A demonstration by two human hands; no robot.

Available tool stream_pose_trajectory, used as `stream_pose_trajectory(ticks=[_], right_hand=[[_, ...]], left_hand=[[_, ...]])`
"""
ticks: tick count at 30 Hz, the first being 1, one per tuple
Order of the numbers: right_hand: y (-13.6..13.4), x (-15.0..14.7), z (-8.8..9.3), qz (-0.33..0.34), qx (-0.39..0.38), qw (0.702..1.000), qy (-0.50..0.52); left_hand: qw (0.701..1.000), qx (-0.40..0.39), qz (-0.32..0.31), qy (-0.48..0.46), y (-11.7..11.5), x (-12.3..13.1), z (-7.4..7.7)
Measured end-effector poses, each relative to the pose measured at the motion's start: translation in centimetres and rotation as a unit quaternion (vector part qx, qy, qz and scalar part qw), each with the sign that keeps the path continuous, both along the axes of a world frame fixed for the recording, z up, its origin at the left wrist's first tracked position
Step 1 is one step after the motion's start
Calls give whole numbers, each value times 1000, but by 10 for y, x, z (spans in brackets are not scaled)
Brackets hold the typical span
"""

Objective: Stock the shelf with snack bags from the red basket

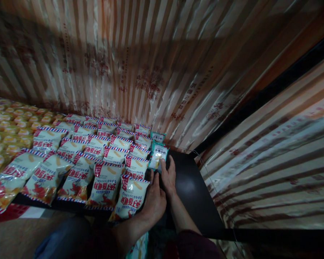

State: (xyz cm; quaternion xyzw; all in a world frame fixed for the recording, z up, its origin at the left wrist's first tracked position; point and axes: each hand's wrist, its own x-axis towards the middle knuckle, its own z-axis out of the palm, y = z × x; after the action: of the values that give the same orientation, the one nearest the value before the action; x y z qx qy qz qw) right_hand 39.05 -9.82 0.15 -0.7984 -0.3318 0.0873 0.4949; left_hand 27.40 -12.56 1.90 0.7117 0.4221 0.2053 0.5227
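Note:
A small teal-edged snack bag (157, 157) stands in a column at the right end of the display, in front of a matching teal bag (158, 137). My right hand (169, 177) is at its lower right side, with the thumb on the front and the fingers along the edge. Just below that bag, my left hand (154, 201) has its fingers stretched forward, close to the white snack bags with red lettering (130, 198). Whether its fingertips touch the teal bag I cannot tell.
Several rows of white snack bags (106, 183) fill the middle, with yellow packs (9, 122) farther left. The black shelf (190, 190) shows on the right. Striped plastic sheeting (151, 72) rises behind, and a thin wire (216, 194) runs along the right edge. Another teal bag (140, 248) lies below my arms.

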Motion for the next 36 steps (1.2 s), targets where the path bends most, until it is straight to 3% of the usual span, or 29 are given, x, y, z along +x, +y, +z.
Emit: stream_pose_trajectory(ticks=[4,7,9,12,17,23,29,36], right_hand=[[-17,-3,3,-13,11,1000,-25],[-41,-11,2,-29,42,998,-24],[-61,-23,0,-28,69,997,-12],[-90,-50,-7,-15,90,996,6],[-110,-94,-13,88,79,992,-33],[-95,-120,-1,137,38,989,-46],[-89,-127,1,130,17,989,70],[-85,-119,-10,105,18,980,168]], left_hand=[[999,23,-22,-9,-8,-3,4],[992,109,-48,-38,-16,-16,9],[968,225,-91,-70,-23,-31,15],[901,405,-133,-84,-35,-60,22],[846,532,-27,15,-49,-106,13],[824,557,64,78,-49,-139,-3],[822,551,28,141,-35,-148,-20],[813,574,30,95,-21,-140,-30]])
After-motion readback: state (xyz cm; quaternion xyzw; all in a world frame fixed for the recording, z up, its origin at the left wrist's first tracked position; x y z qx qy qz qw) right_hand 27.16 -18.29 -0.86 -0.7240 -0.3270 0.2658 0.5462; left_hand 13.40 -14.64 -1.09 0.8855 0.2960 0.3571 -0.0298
